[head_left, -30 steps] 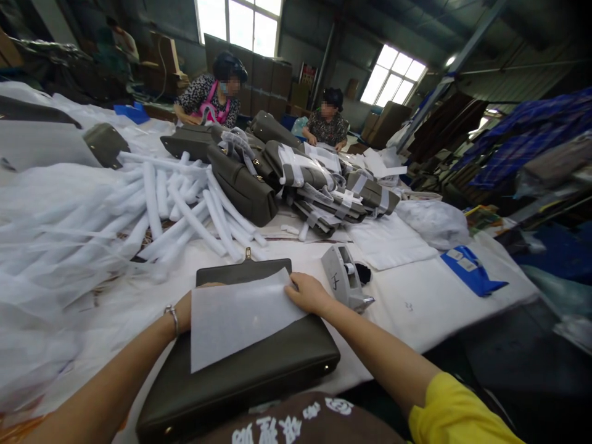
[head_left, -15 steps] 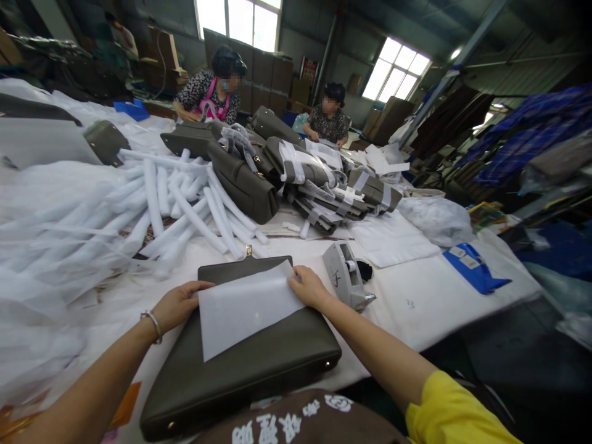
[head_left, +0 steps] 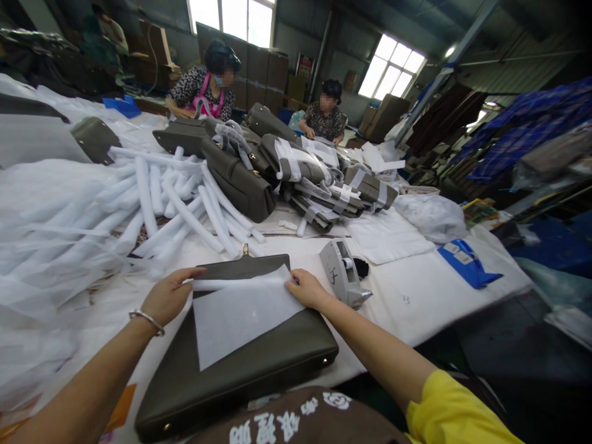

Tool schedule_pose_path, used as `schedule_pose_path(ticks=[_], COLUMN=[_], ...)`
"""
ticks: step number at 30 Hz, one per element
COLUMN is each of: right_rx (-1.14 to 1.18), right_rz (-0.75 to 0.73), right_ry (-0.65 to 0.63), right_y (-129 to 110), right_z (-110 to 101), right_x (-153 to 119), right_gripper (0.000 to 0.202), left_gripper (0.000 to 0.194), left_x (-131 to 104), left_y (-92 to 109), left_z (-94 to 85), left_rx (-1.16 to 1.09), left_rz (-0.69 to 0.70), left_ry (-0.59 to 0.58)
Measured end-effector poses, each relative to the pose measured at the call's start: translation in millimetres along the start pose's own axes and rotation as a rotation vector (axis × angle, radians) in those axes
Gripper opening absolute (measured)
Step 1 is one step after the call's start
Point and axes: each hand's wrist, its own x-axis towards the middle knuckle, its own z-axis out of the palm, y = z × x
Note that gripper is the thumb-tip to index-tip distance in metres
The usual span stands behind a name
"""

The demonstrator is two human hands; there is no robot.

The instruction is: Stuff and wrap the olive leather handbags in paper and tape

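A dark olive handbag [head_left: 277, 345] lies flat in front of me, its gold clasp tab [head_left: 245, 249] pointing away. Over its upper part rests a translucent white sheet [head_left: 240, 320], whose far edge is folded over into a narrow strip. My left hand [head_left: 169, 296], with a bracelet on the wrist, pinches the left end of that folded edge. At the sheet's upper right corner, my right hand [head_left: 305, 287] grips the other end between thumb and fingers. Just right of the bag stands a grey tape dispenser [head_left: 340, 271] with a handwritten mark.
White foam tubes [head_left: 180, 203] are heaped at the left. Several olive bags [head_left: 240, 179], partly wrapped, are piled beyond. A blue packet [head_left: 467, 262] lies near the table's right edge. Two co-workers [head_left: 203, 92] are across the table, and another person [head_left: 111, 34] is farther back.
The sheet's far edge has gone from flat to folded over in a strip. My left hand has shifted slightly left and turned. My right hand keeps its corner.
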Motion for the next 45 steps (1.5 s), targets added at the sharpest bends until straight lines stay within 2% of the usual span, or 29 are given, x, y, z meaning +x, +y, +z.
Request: schedule_pose_path(ticks=[2, 4, 6, 8, 12, 15, 20, 25, 31, 35, 37, 41, 45], right_rx=[0.013, 0.024, 0.034, 0.044, 0.057, 0.07, 0.165, 0.31, 0.459, 0.535, 0.576, 0.691, 0.737], right_rz=[0.006, 0.009, 0.01, 0.006, -0.008, -0.015, -0.054, -0.023, -0.006, 0.031, 0.054, 0.072, 0.097], right_ry=[0.002, 0.009, 0.026, 0.055, 0.129, 0.193, 0.366, 0.363, 0.396, 0.403, 0.4, 0.35, 0.261], right_y=[0.1, 0.3, 0.0, -0.7, -0.7, 2.4, 9.0, 7.3, 5.1, 7.6, 9.3, 9.7, 3.9], right_z=[-0.2, -0.5, -0.9, -1.5, -3.5, -5.2, -6.9, -7.2, -4.9, -4.6, -3.0, 3.8, 7.8], right_x=[-0.8, -0.7, -0.6, -1.0, -3.7, -6.7, -8.6, -8.8, -11.5, -10.5, -9.6, -9.9, -13.2], right_gripper=[0.012, 0.011, 0.011, 0.009, 0.006, 0.006, 0.011, 0.012, 0.018, 0.021, 0.022, 0.029, 0.041], left_gripper=[0.041, 0.04, 0.043, 0.049, 0.059, 0.061, 0.061, 0.061, 0.073, 0.073, 0.071, 0.068, 0.068], left_x=[-1.0, -1.5, -0.7, 1.6, 7.6, 9.9, 12.3, 13.9, 13.4, 16.2, 16.9, 12.9, 6.0], left_y=[17.5, 35.8, 49.5, 55.6, 51.6, 45.4, 40.1, 38.3, 41.8, 40.3, 38.0, 37.0, 43.2], left_z=[-4.1, -4.8, -0.6, 8.1, 29.3, 38.7, 40.6, 38.7, 32.9, 29.0, 28.6, 29.8, 30.4], left_rx=[0.101, 0.168, 0.218, 0.283, 0.335, 0.284, 0.177, 0.124, -0.019, -0.09, -0.106, -0.096, -0.136], left_rz=[0.094, 0.233, 0.334, 0.356, 0.304, 0.288, 0.296, 0.289, 0.105, -0.005, 0.007, 0.128, 0.152], left_ry=[0.115, 0.106, -0.003, -0.114, -0.302, -0.36, -0.339, -0.344, -0.263, -0.225, -0.175, -0.056, -0.036])
